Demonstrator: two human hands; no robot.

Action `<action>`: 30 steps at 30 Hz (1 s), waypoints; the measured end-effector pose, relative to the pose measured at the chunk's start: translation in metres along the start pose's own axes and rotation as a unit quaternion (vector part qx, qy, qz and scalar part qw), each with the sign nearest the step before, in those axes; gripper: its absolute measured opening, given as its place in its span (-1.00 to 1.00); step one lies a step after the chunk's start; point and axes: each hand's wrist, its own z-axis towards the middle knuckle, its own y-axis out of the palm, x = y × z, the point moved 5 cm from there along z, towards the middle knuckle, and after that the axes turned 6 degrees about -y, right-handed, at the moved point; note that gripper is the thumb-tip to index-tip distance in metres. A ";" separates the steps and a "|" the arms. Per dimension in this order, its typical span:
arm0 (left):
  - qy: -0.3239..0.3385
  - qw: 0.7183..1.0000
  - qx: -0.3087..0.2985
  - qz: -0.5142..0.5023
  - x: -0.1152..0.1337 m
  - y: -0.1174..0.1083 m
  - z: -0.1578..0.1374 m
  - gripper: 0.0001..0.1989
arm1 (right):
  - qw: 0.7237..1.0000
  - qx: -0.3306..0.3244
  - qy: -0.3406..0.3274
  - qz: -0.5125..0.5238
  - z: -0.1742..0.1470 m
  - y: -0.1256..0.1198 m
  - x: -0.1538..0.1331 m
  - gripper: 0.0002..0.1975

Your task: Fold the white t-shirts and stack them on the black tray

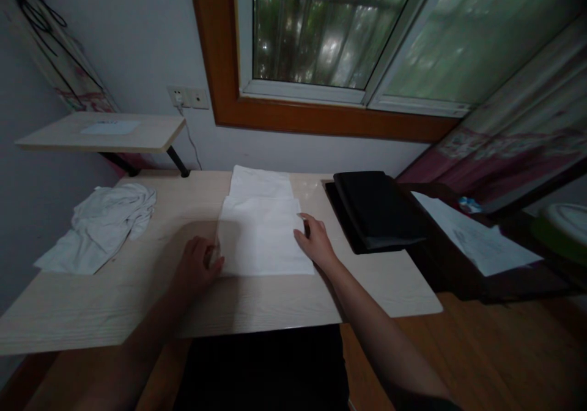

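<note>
A white cloth [263, 233], which looks like a folded garment, lies flat on the desk in front of me. A narrower part extends beyond its far edge. At its left edge is my left hand [202, 261], fingers loosely curved and the thumb held apart from them; I cannot tell whether it touches the fabric. My right hand [315, 240] rests along the right edge, thumb and index finger on the cloth with a gap between them. Neither hand shows anything gripped.
To the left, a crumpled light cloth [107, 224] lies on the wooden desk [284, 304] below a raised shelf [137, 131] holding a paper. A black folder [378, 206] sits at the right. Beyond it are a dark surface with a paper sheet [477, 233], and a window behind.
</note>
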 end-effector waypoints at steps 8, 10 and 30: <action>0.010 0.997 -0.054 0.054 0.011 -0.005 -0.042 -0.61 | 0.999 -0.026 -0.030 -0.007 -0.024 -0.006 -0.011 -0.43; 0.001 0.996 -0.061 0.068 0.012 -0.004 -0.040 -0.60 | 0.999 -0.029 -0.039 -0.020 -0.025 -0.006 -0.012 -0.44; 0.073 0.996 -0.048 0.027 -0.002 -0.030 -0.028 -0.76 | 0.999 -0.015 -0.034 -0.031 -0.026 -0.006 -0.012 -0.53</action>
